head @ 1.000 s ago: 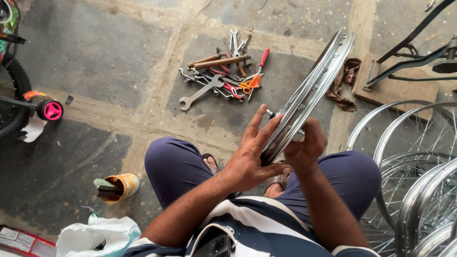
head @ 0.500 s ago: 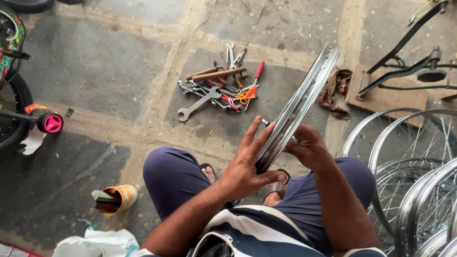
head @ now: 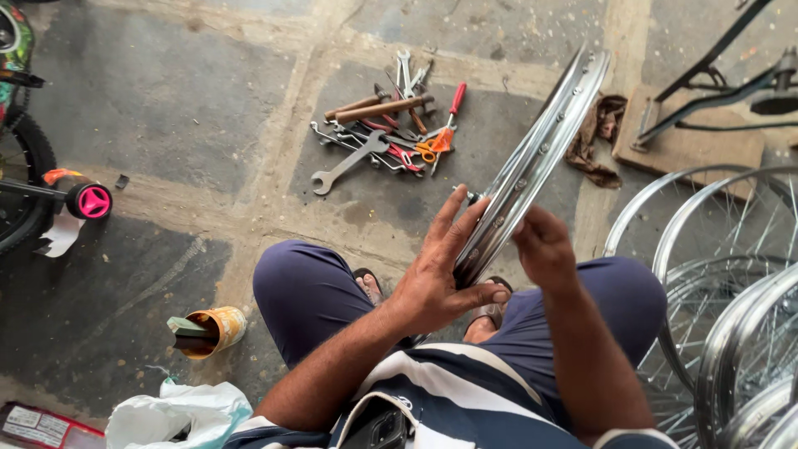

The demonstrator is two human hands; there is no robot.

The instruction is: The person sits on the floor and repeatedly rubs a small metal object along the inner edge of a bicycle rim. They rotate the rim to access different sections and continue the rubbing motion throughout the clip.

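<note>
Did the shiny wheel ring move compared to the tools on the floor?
Cannot tell. The wheel ring keeps the same place beside the tool pile; both shift together in the picture, so it is likely the camera moving.

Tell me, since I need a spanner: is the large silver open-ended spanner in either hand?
No, the large silver open-ended spanner lies on the stone floor in the tool pile, while both hands grip the shiny metal wheel rim.

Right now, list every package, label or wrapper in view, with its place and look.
Flat packet: bottom left corner of the floor, red with a pale panel, partly cut off.
Plastic bag: beside it at the bottom edge, white, crumpled.
Can: on its side left of the person's knee, yellow-orange wrap, dark and green pieces sticking out.
No signs or screens.
</note>
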